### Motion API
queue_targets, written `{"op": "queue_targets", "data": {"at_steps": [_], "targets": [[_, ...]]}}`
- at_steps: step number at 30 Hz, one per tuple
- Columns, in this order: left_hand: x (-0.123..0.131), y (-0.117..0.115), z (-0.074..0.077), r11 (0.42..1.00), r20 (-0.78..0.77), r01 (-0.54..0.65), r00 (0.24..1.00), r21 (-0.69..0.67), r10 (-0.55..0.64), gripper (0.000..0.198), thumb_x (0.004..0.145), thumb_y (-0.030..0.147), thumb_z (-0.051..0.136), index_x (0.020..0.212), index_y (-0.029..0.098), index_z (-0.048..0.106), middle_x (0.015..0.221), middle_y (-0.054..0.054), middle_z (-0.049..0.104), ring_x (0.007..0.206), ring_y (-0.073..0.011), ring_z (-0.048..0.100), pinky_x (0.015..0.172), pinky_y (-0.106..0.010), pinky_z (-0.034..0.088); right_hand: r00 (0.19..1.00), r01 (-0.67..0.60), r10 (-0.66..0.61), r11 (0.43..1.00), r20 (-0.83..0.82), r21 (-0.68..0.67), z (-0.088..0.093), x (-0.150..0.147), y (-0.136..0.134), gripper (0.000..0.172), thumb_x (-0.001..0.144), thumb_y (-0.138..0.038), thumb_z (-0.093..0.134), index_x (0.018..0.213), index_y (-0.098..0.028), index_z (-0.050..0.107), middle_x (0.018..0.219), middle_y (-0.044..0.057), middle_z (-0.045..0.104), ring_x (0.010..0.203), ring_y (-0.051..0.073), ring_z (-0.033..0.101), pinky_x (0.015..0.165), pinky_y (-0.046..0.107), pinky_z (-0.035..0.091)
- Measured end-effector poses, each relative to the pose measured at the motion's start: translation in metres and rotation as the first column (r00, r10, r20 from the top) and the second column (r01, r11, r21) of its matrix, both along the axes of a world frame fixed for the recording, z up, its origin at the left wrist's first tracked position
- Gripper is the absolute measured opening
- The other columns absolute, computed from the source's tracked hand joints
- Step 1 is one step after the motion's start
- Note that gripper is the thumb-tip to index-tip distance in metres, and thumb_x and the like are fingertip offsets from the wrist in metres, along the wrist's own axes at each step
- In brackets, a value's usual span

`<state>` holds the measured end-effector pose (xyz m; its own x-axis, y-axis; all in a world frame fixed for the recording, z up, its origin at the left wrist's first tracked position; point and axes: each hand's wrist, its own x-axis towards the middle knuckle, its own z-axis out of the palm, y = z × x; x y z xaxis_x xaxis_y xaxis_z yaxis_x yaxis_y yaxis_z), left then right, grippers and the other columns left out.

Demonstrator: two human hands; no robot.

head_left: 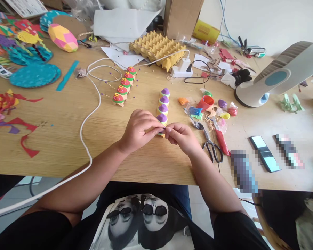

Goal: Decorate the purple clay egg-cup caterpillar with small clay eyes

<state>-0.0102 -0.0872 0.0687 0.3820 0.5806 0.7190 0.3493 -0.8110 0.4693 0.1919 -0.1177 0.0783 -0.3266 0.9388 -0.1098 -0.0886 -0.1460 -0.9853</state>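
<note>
My left hand (141,130) and my right hand (182,136) meet fingertip to fingertip in a pinch. Whatever lies between them is too small to name, though a dark speck shows there. Just behind and partly beneath them stands a strip of egg-carton cups (163,107) with pale yellow sides and purple clay tops. My fingers hide part of its nearest cup. Farther left is a second strip of cups (122,91), coated in red and green clay with small yellow rings, and thin purple-tipped sticks lie around it.
Bagged clay lumps (195,111), an orange-red cup (205,102), scissors (212,147) and a red-handled cutter (222,141) lie to the right. A white fan (273,78) stands beyond. A yellow egg tray (156,47) sits at the back. A white cable (90,149) crosses the left side.
</note>
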Motion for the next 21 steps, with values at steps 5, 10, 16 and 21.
{"op": "queue_targets", "data": {"at_steps": [5, 10, 16, 21], "targets": [[-0.0019, 0.0003, 0.0019, 0.997, -0.013, 0.012, 1.000, -0.071, -0.013, 0.020, 0.093, 0.043, 0.072, 0.099, 0.025, 0.078, 0.092, -0.002, 0.079, 0.089, -0.0189, 0.068, 0.091, -0.039, 0.047, 0.999, 0.017, -0.017, 1.000, -0.042, 0.004, -0.0020, 0.0005, 0.0013, 0.040, 0.083, -0.053, 0.077, 0.074, -0.016, 0.066, 0.065, -0.002, 0.059, 0.048, 0.005, 0.042, 0.045, 0.022, 0.027], [-0.0035, 0.0021, 0.0006, 0.998, -0.029, -0.020, 0.999, -0.068, 0.018, 0.017, 0.095, 0.040, 0.069, 0.094, 0.027, 0.079, 0.086, -0.001, 0.079, 0.088, -0.0189, 0.068, 0.089, -0.039, 0.047, 0.998, 0.027, -0.027, 1.000, -0.060, 0.000, -0.0037, 0.0012, 0.0020, 0.039, 0.083, -0.053, 0.076, 0.074, -0.017, 0.066, 0.066, -0.001, 0.060, 0.048, 0.006, 0.043, 0.045, 0.023, 0.026], [-0.0036, 0.0027, -0.0002, 0.999, -0.058, -0.035, 0.998, -0.036, 0.033, 0.022, 0.097, 0.043, 0.066, 0.089, 0.026, 0.078, 0.083, 0.000, 0.078, 0.085, -0.0184, 0.067, 0.088, -0.038, 0.046, 0.997, 0.007, -0.009, 1.000, -0.073, -0.026, -0.0016, 0.0010, 0.0003, 0.038, 0.083, -0.053, 0.076, 0.078, -0.016, 0.068, 0.069, -0.001, 0.061, 0.050, 0.006, 0.043, 0.045, 0.023, 0.025], [-0.0039, 0.0014, 0.0007, 0.999, -0.061, -0.037, 0.998, -0.037, 0.034, 0.022, 0.097, 0.043, 0.065, 0.089, 0.027, 0.078, 0.083, 0.000, 0.078, 0.087, -0.0188, 0.066, 0.090, -0.039, 0.045, 0.996, 0.002, -0.006, 0.999, -0.087, -0.050, -0.0039, 0.0007, 0.0000, 0.036, 0.080, -0.050, 0.081, 0.081, -0.017, 0.067, 0.068, -0.002, 0.060, 0.049, 0.005, 0.042, 0.046, 0.022, 0.024]]}}
